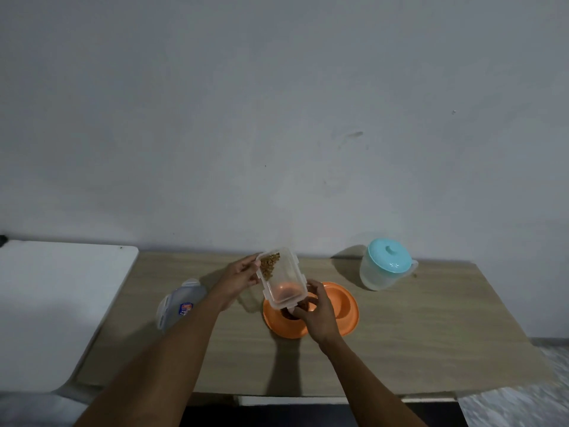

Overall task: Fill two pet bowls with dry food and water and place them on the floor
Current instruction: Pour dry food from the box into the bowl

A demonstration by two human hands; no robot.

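I grip the clear container with left hand and right hand, tilted above the orange bowl. Kibble sits in the container's far corner.

The person shows only as two arms, uncovered along all of their visible length. The left forearm, left of the orange bowl and nearer the camera than it, is long and slim and broadens toward the lower edge of view. It narrows at the wrist into the left hand, up and left of the bowl, where a paler nail shows at the thumb tip. The right forearm, below the bowl, is likewise bare and slim. The right hand, in front of the bowl's middle, shows bare knuckles and fingers. Dim light blurs finer detail.
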